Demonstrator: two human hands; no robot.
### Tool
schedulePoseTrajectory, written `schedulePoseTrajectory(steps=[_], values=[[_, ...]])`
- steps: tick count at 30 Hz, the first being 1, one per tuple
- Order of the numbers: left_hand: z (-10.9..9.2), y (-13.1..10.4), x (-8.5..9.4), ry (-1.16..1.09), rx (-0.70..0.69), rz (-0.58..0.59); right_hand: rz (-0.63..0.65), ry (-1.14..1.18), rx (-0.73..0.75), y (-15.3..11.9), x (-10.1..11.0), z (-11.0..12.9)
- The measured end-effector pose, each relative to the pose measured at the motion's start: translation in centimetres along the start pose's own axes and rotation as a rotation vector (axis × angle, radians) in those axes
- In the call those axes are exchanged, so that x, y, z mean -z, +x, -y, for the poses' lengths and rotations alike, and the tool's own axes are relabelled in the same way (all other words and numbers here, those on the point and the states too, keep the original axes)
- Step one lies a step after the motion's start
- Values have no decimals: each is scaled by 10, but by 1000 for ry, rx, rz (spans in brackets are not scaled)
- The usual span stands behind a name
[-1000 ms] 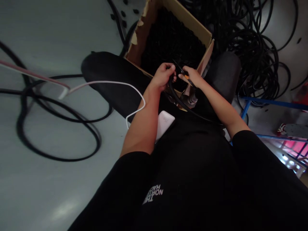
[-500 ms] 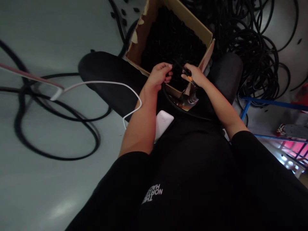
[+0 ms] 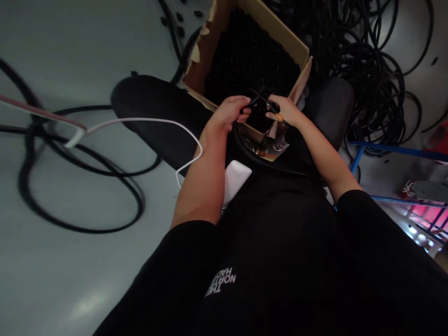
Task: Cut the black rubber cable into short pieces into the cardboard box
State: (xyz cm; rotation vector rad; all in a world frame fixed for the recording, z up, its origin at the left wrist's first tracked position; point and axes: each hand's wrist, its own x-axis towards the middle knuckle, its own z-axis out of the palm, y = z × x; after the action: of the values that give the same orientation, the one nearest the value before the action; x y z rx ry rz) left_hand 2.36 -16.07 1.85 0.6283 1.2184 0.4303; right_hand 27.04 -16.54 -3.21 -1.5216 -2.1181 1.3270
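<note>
Both of my hands meet over the near edge of a cardboard box [image 3: 304, 77] filled with small black pieces [image 3: 252, 51]. My left hand [image 3: 236, 112] is closed on a black rubber hose [image 3: 259, 158], which curves down from it across my lap. In my right hand [image 3: 283, 111] are scissors [image 3: 278, 116] with black and orange handles. Their blades point left, spread apart, close to the hose end by my left fingertips. Whether the blades touch the hose is too dark to make out.
A white power bank [image 3: 238, 175] lies on my lap, with a white cable [image 3: 150, 120] running left past my forearm. Loops of black hose [image 3: 87, 228] spread over the floor at left. A tangled hose pile [image 3: 371, 84] lies at right, near a blue metal frame [image 3: 395, 148].
The scissor blades now show spread apart near the hose end. My left hand has shifted slightly left and down, and the black end at its fingertips shows more clearly.
</note>
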Motion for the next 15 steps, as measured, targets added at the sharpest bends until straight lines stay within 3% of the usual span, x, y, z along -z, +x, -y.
schedulePoseTrajectory(steps=[4, 10, 15], values=[[2, 3, 3, -21, -41, -50, 31, 19, -35, -6, 5, 3], [12, 13, 0, 10, -193, -130, 43, 132, -81, -9, -4, 2], [15, 15, -8, 81, -300, -119, 158, 227, 10, -4, -7, 12]])
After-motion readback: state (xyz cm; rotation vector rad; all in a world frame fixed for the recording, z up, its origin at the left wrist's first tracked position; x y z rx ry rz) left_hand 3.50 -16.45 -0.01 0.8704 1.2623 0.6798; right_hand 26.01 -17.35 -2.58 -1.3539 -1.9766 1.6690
